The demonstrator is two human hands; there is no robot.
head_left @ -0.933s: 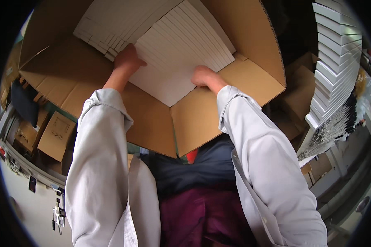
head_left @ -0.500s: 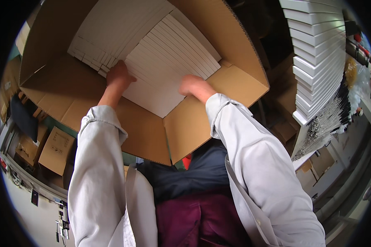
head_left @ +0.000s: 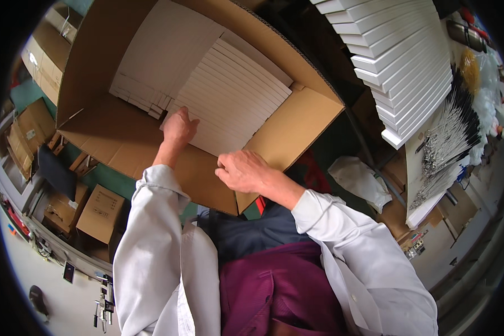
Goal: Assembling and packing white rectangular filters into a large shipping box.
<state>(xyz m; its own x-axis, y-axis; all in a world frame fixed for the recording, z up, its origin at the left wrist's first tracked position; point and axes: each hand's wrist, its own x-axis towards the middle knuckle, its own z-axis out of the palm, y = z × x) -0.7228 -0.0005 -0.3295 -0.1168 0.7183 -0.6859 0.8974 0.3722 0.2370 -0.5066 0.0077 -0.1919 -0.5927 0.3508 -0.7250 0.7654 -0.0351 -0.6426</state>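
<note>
Best to square the white slabs point(head_left: 242, 78) evenly inside the cardboard box point(head_left: 297, 130), by its near corner — with left hand point(head_left: 179, 129) released, thumb spread, inside its near-left edge, and right hand point(head_left: 243, 171) curled over that corner, grip unclear.

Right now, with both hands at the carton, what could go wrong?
1. The left hand is close against the packed white pieces in the carton; a push there might knock them out of line.
2. The right hand is over the carton's near wall, so its wrist could scrape the cardboard edge.
3. The white stack at the right has staggered ends and might slide if bumped.
</note>
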